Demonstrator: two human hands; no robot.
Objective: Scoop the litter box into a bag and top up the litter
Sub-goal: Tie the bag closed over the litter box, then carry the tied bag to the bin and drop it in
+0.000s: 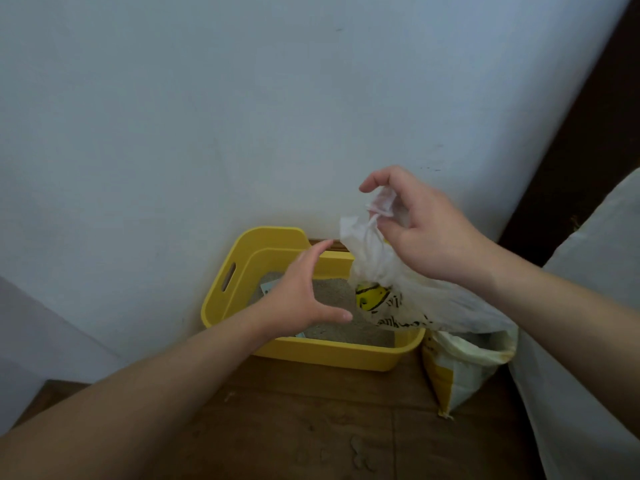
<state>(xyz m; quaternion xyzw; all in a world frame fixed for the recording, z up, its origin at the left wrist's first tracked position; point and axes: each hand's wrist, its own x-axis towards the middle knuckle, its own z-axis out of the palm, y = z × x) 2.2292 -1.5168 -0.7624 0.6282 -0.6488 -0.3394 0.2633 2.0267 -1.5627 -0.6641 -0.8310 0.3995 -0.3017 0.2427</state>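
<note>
White wall, brown floor. Right hand point(426, 230) pinches plastic bag point(388, 282) top; left hand point(298, 292) spread, empty, reaching toward it. Below the grip, yellow litter box point(242, 251) holds litter; litter sack point(457, 368) alongside. Scooping, top-up seemingly undone.

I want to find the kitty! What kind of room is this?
Probably a corner of a home where a cat lives: a yellow litter box with sandy litter sits on a wooden floor against a plain wall.
</note>
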